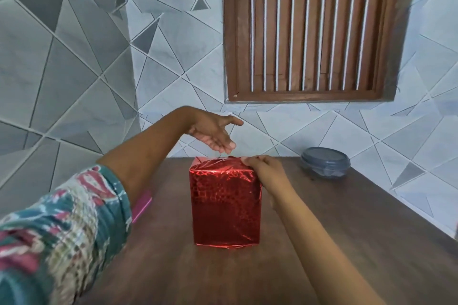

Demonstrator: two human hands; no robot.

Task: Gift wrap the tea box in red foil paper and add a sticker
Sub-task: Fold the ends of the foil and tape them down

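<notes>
Left hand (213, 134) hovers palm down, fingers straight, its arm in a patterned sleeve (74, 218); right hand (266, 173), on a bare forearm, pinches the top edge of the wrapped box (225, 208).

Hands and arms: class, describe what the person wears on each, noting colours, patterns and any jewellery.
The left arm has a sleeve printed in teal, pink-red and cream, ending near the elbow; the forearm is bare. The right arm shows no sleeve in view. Neither the left hand nor the right hand shows a ring, watch or bangle.
</notes>
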